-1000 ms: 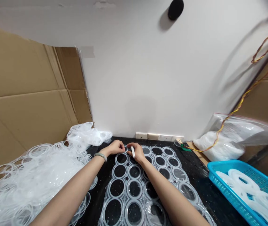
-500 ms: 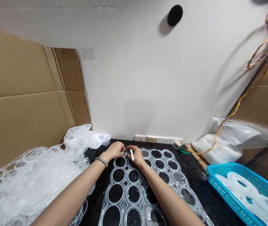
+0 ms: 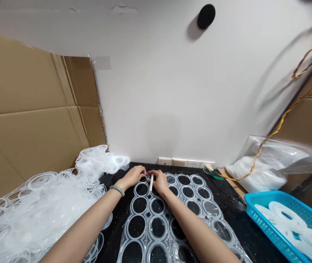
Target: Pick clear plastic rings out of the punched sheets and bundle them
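A translucent sheet of moulded rings [image 3: 172,223] lies flat on the black table [image 3: 227,204] in front of me. Both my hands work at its far left corner. My left hand [image 3: 134,176], with a pale green bangle on its wrist, has its fingers closed in a pinch on the sheet's far edge. My right hand [image 3: 160,180] is closed round a small white stick-like tool [image 3: 151,182], whose tip points down at the sheet beside the left fingers.
A big heap of loose clear rings [image 3: 35,212] fills the left side, against cardboard [image 3: 30,120]. A blue basket [image 3: 287,223] with white rings stands at the right, behind it a plastic bag [image 3: 265,171]. Wall sockets [image 3: 185,163] and hanging yellow wires [image 3: 295,98] are at the back.
The hands stay at the sheet's far corner. The white tool in my right hand has tilted from leaning right to more upright. The view has shifted slightly.
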`<state>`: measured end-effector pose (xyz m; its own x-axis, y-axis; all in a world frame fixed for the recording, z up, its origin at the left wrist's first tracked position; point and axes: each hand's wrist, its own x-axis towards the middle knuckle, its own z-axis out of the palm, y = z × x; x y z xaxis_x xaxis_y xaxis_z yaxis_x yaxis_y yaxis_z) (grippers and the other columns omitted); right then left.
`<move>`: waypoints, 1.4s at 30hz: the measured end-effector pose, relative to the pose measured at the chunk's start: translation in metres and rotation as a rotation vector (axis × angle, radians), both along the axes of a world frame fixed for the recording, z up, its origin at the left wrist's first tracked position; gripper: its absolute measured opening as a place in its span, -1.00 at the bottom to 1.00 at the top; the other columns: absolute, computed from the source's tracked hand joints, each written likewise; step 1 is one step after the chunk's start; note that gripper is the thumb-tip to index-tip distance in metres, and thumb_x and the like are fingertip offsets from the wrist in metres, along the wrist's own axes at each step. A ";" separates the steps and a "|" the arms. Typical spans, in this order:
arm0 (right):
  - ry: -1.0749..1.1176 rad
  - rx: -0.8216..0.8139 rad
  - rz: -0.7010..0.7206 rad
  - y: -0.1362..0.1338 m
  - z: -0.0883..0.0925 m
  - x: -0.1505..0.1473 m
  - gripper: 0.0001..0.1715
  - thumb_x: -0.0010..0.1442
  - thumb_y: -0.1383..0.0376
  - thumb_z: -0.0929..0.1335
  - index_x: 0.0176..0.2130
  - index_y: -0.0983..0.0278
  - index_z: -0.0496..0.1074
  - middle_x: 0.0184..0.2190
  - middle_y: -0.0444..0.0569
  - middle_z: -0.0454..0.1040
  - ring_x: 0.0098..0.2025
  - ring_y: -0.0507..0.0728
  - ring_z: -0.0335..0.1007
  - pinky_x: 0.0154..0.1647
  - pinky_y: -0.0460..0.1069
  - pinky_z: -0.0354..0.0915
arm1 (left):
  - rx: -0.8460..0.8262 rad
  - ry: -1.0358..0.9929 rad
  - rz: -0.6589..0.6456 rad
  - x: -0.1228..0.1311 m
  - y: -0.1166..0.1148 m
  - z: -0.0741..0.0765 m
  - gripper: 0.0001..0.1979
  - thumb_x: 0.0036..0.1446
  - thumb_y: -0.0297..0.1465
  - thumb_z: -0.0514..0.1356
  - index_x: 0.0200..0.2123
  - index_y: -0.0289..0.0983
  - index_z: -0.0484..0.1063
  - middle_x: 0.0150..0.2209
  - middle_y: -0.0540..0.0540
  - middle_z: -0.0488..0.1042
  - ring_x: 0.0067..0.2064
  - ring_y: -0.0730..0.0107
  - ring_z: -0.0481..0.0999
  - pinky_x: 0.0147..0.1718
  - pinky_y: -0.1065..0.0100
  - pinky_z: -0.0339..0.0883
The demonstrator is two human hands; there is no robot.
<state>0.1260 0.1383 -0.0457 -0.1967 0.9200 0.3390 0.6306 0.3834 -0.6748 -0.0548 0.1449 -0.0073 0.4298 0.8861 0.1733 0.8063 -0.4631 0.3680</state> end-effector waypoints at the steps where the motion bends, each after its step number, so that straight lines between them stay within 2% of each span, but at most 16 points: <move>1: -0.009 0.003 -0.001 0.000 0.000 0.000 -0.62 0.05 0.34 0.46 -0.09 0.12 0.58 -0.16 0.03 0.54 -0.12 0.21 0.47 -0.02 0.04 0.28 | 0.007 -0.013 0.004 -0.001 0.001 0.000 -0.74 0.29 -0.31 0.17 -0.01 -0.31 0.40 -0.04 -0.16 0.45 -0.10 0.25 0.50 -0.12 0.12 0.44; 5: -0.025 0.002 0.005 -0.002 0.002 0.000 -0.62 0.06 0.33 0.46 -0.08 0.12 0.57 -0.16 0.03 0.53 -0.11 0.21 0.46 0.00 0.04 0.26 | 0.034 -0.082 0.061 -0.007 0.007 0.006 -0.73 0.29 -0.30 0.17 -0.01 -0.31 0.40 -0.02 -0.16 0.44 -0.08 0.24 0.50 -0.11 0.11 0.43; 11: -0.022 -0.010 0.013 -0.004 0.003 0.001 -0.59 0.05 0.29 0.48 -0.05 0.12 0.56 -0.14 0.04 0.53 -0.09 0.22 0.45 0.02 0.05 0.25 | 0.045 -0.278 0.267 -0.021 0.023 0.018 -0.71 0.29 -0.30 0.16 0.02 -0.30 0.38 0.01 -0.17 0.42 -0.06 0.22 0.49 -0.09 0.10 0.43; 20: -0.031 -0.008 0.019 -0.004 0.002 0.002 -0.57 0.07 0.29 0.47 -0.01 0.14 0.54 -0.11 0.06 0.51 -0.08 0.23 0.43 0.04 0.06 0.24 | -0.073 -0.683 0.618 -0.018 0.032 0.010 -0.68 0.29 -0.30 0.17 0.06 -0.31 0.35 0.02 -0.18 0.41 -0.07 0.22 0.49 -0.13 0.11 0.45; 23: -0.017 -0.006 0.023 -0.005 0.003 0.002 -0.56 0.05 0.30 0.48 -0.02 0.15 0.54 -0.11 0.06 0.51 -0.07 0.23 0.43 0.05 0.06 0.24 | -0.047 -0.762 0.672 -0.016 0.029 0.018 -0.67 0.29 -0.30 0.17 0.06 -0.31 0.35 0.02 -0.18 0.41 -0.06 0.21 0.49 -0.12 0.10 0.44; 26: 0.022 -0.012 0.034 -0.006 0.003 0.002 -0.54 0.02 0.32 0.49 -0.03 0.17 0.55 -0.11 0.06 0.51 -0.06 0.24 0.42 0.07 0.07 0.23 | 0.003 -0.765 0.664 -0.017 0.022 0.031 -0.66 0.29 -0.30 0.17 0.07 -0.30 0.34 0.03 -0.18 0.41 -0.06 0.20 0.49 -0.12 0.10 0.44; 29: 0.062 -0.018 0.046 -0.005 0.004 0.002 -0.55 0.01 0.34 0.49 -0.05 0.19 0.55 -0.11 0.07 0.52 -0.05 0.24 0.43 0.09 0.08 0.21 | 0.042 -0.684 0.582 -0.019 0.006 0.047 -0.69 0.29 -0.29 0.17 0.04 -0.32 0.36 -0.02 -0.17 0.43 -0.10 0.24 0.51 -0.16 0.14 0.46; 31: 0.091 -0.020 0.055 -0.005 0.006 0.002 -0.59 0.04 0.34 0.47 -0.06 0.21 0.55 -0.11 0.06 0.54 -0.03 0.23 0.43 0.10 0.08 0.21 | 0.063 -0.585 0.498 -0.024 -0.013 0.060 -0.76 0.28 -0.32 0.18 -0.07 -0.34 0.41 -0.13 -0.13 0.48 -0.18 0.30 0.52 -0.19 0.19 0.45; 34: 0.154 -0.024 0.075 -0.006 0.008 0.003 -0.69 0.15 0.33 0.39 -0.07 0.22 0.55 -0.11 0.03 0.56 0.00 0.20 0.43 0.09 0.05 0.22 | 0.097 -0.374 0.364 -0.043 -0.054 0.079 -0.96 0.14 -0.45 0.21 -0.33 -0.29 0.47 -0.31 -0.08 0.50 -0.22 0.30 0.48 -0.14 0.26 0.35; 36: 0.209 -0.030 0.086 -0.007 0.010 0.004 -0.70 0.19 0.32 0.34 -0.08 0.24 0.55 -0.11 0.02 0.57 -0.01 0.18 0.45 0.07 0.04 0.24 | 0.092 -0.224 0.296 -0.064 -0.085 0.087 -0.94 0.03 -0.50 0.20 -0.42 -0.24 0.47 -0.33 -0.07 0.50 -0.20 0.25 0.46 -0.11 0.29 0.29; 39: 0.308 -0.043 0.074 -0.009 0.011 0.007 -0.68 0.20 0.24 0.32 -0.09 0.29 0.54 -0.11 0.06 0.57 -0.04 0.20 0.47 0.04 0.04 0.28 | 0.019 -0.017 0.259 -0.099 -0.128 0.088 -0.87 -0.09 -0.53 0.16 -0.60 -0.23 0.41 -0.51 -0.06 0.46 -0.37 0.25 0.43 -0.25 0.31 0.25; 42: 0.418 -0.067 0.050 -0.008 0.013 0.009 -0.62 0.17 0.12 0.33 -0.17 0.33 0.55 -0.19 0.11 0.60 -0.12 0.24 0.50 -0.03 0.08 0.32 | -0.051 0.126 0.275 -0.127 -0.159 0.081 -0.85 -0.14 -0.53 0.10 -0.64 -0.24 0.39 -0.59 -0.06 0.45 -0.47 0.23 0.42 -0.39 0.33 0.21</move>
<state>0.1346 0.1303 -0.0327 -0.1003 0.9354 0.3390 0.2791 0.3535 -0.8928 -0.1822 -0.0137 0.0739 0.1882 0.9783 0.0861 0.9395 -0.2049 0.2745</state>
